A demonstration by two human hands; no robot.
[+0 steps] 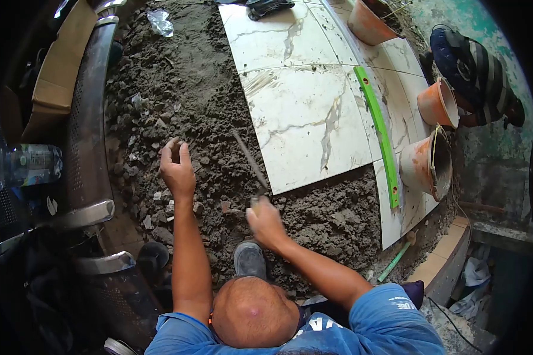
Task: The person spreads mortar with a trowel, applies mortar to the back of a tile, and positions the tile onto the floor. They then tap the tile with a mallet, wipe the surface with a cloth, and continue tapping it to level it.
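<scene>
My left hand is over the rough grey mortar bed, its fingers curved and apart from the thumb, with nothing visible between them. My right hand is closed on a trowel, seen nearly edge-on and blurred, with its blade reaching over the mortar near the tile corner. White marble-patterned tiles lie to the right of the hands. Across them rests a bright green spirit level. My shoe stands in the mortar below the right hand.
Orange, mortar-stained buckets stand at the tiles' right side, near another person in striped clothing. A metal bench lines the left, with a cardboard box and a plastic bottle. A green-handled tool lies at lower right.
</scene>
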